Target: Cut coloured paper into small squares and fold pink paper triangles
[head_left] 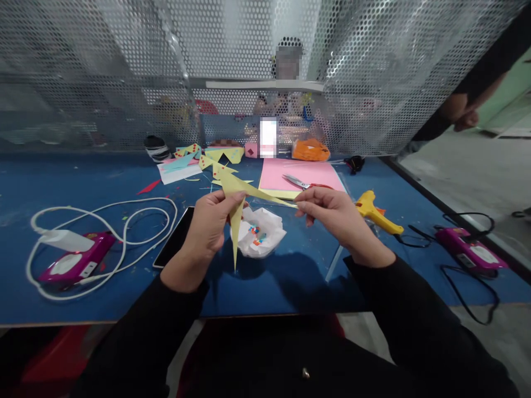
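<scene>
A folded yellow paper piece with long pointed arms is held up between my hands. My left hand pinches it near its broad middle, and one narrow point hangs down past my thumb. At the far right tip, my right hand has thumb and fingers closed on the paper. Below the paper stands a white crumpled-paper bowl with small red, blue and white bits in it. Scissors with red handles lie on pink paper sheets just beyond my right hand.
A yellow glue gun lies to the right, near a purple power strip. A phone, a white cable and another purple power strip occupy the left. Behind stand decorated yellow paper pieces and a perforated metal screen.
</scene>
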Demonstrator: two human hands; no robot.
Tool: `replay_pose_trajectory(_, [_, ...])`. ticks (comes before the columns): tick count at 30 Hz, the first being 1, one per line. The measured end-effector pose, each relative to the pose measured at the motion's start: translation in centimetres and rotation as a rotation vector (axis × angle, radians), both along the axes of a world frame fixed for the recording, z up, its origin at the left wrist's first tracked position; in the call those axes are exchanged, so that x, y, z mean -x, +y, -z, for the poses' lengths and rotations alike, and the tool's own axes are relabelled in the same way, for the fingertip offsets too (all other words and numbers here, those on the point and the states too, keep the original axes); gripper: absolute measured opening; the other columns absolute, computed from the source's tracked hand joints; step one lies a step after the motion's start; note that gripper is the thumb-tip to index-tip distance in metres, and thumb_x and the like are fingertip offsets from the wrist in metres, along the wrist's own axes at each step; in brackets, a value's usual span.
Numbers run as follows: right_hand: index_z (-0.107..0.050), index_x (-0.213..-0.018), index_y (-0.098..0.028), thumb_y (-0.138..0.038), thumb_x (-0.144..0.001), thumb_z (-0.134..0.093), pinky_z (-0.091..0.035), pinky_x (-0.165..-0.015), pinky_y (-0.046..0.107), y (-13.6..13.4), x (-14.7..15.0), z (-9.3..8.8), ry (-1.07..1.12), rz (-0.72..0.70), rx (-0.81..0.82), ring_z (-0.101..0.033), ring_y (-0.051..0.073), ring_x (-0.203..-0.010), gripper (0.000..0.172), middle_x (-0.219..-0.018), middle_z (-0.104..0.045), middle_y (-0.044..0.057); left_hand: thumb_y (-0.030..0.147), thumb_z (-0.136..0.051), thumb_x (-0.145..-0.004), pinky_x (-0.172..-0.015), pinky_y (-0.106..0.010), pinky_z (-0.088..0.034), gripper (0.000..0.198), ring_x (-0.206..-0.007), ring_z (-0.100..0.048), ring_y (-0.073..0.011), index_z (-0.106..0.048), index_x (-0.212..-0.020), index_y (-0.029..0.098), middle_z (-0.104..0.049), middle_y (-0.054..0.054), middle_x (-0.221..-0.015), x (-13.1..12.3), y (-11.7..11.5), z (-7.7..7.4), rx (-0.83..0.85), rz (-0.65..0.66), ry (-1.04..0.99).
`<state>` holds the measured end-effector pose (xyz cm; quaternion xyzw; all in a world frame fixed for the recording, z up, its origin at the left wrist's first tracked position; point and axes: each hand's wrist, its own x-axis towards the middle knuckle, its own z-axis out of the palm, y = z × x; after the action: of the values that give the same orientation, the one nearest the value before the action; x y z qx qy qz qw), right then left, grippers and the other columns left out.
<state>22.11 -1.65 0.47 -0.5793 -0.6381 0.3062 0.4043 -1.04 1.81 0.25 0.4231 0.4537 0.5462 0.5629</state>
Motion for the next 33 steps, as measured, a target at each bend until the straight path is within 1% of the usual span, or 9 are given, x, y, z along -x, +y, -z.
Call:
replay_pose_trajectory(3, [-0.065,-0.101,-0.016,-0.032,-0.092,-0.054,-0.054,-0.069,0.034,2.4,-2.7,-0.1,-0.233,0.141,-0.001,-0.068,0.017,-0.068,0.021,-0.088,-0.073,0.007,0.025,-0.083,-0.062,-0.044,-0.022,-0.036,0.013,-0.047,-0.053,-0.0098,-0.073,-0.065,0.017,-0.065,-0.002,-0.057,0.4,0.4,-0.2,0.002,-0.08,-0.02])
replay_pose_trajectory(6, [-0.066,-0.107,-0.015,-0.03,-0.093,-0.063,-0.053,-0.086,0.042,5.4,-5.3,0.4,-0.534,0.253,0.062,-0.067,0.024,-0.096,0.021,-0.106,-0.07,0.012,0.024,-0.081,-0.063,-0.043,-0.022,-0.032,0.01,-0.049,-0.052,-0.01,-0.074,-0.064,0.017,-0.065,-0.002,-0.058,0.6,0.6,-0.1,-0.006,-0.109,-0.024])
replay_pose_trajectory(8, [-0.064,-0.117,-0.017,-0.034,-0.095,-0.065,-0.054,-0.089,0.045,7.1,-6.4,1.0,-0.706,0.239,0.155,-0.065,0.023,-0.103,0.028,-0.119,-0.066,0.009,0.025,-0.08,-0.062,-0.043,-0.022,-0.03,0.01,-0.049,-0.051,-0.0098,-0.074,-0.064,0.018,-0.066,-0.003,-0.06,0.7,0.7,0.1,-0.009,-0.115,-0.024])
replay_pose_trajectory(10, [-0.062,-0.123,-0.018,-0.035,-0.096,-0.064,-0.056,-0.089,0.045,8.3,-6.9,1.8,-0.835,0.204,0.239,-0.065,0.023,-0.106,0.032,-0.126,-0.064,0.009,0.025,-0.08,-0.061,-0.043,-0.022,-0.028,0.01,-0.049,-0.05,-0.0096,-0.074,-0.064,0.018,-0.067,-0.003,-0.061,0.6,0.7,0.3,-0.003,-0.111,-0.023])
replay_pose_trajectory(15, [-0.061,-0.126,-0.017,-0.034,-0.096,-0.064,-0.056,-0.089,0.045,9.6,-7.0,3.6,-1.009,0.122,0.319,-0.065,0.024,-0.107,0.035,-0.128,-0.063,0.011,0.032,-0.078,-0.064,-0.042,-0.023,-0.026,0.016,-0.048,-0.047,-0.0093,-0.072,-0.063,0.016,-0.066,-0.003,-0.061,0.6,0.7,0.8,-0.006,-0.072,-0.024])
replay_pose_trajectory(19, [-0.06,-0.127,-0.016,-0.035,-0.096,-0.065,-0.056,-0.089,0.045,10.0,-7.4,4.3,-1.049,0.115,0.321,-0.065,0.024,-0.107,0.036,-0.128,-0.062,0.012,0.035,-0.076,-0.068,-0.041,-0.022,-0.022,0.021,-0.046,-0.043,-0.0079,-0.069,-0.062,0.015,-0.062,-0.003,-0.059,0.5,0.8,1.0,0.0,-0.036,-0.039])
replay_pose_trajectory(24, [-0.06,-0.127,-0.016,-0.035,-0.096,-0.065,-0.056,-0.088,0.045,9.9,-7.9,4.2,-1.015,0.133,0.33,-0.066,0.024,-0.106,0.037,-0.127,-0.063,0.011,0.034,-0.078,-0.068,-0.041,-0.021,-0.017,0.027,-0.043,-0.035,-0.0064,-0.062,-0.056,0.016,-0.051,0.001,-0.051,0.3,0.8,0.9,0.012,-0.027,-0.071])
replay_pose_trajectory(29, [-0.06,-0.128,-0.018,-0.035,-0.096,-0.064,-0.056,-0.089,0.046,9.9,-8.2,3.5,-0.872,0.15,0.299,-0.065,0.024,-0.107,0.036,-0.128,-0.062,0.01,0.035,-0.081,-0.065,-0.042,-0.022,-0.015,0.029,-0.043,-0.035,-0.0059,-0.061,-0.056,0.016,-0.048,0.002,-0.05,0.2,0.8,1.0,0.017,-0.014,-0.088])
replay_pose_trajectory(33, [-0.061,-0.125,-0.019,-0.034,-0.097,-0.063,-0.056,-0.089,0.046,9.8,-8.7,2.6,-0.67,0.246,0.248,-0.065,0.024,-0.107,0.033,-0.128,-0.063,0.009,0.037,-0.082,-0.063,-0.042,-0.023,-0.017,0.027,-0.044,-0.039,-0.0076,-0.064,-0.06,0.016,-0.052,0.001,-0.052,0.3,1.0,1.4,0.027,-0.013,-0.109])
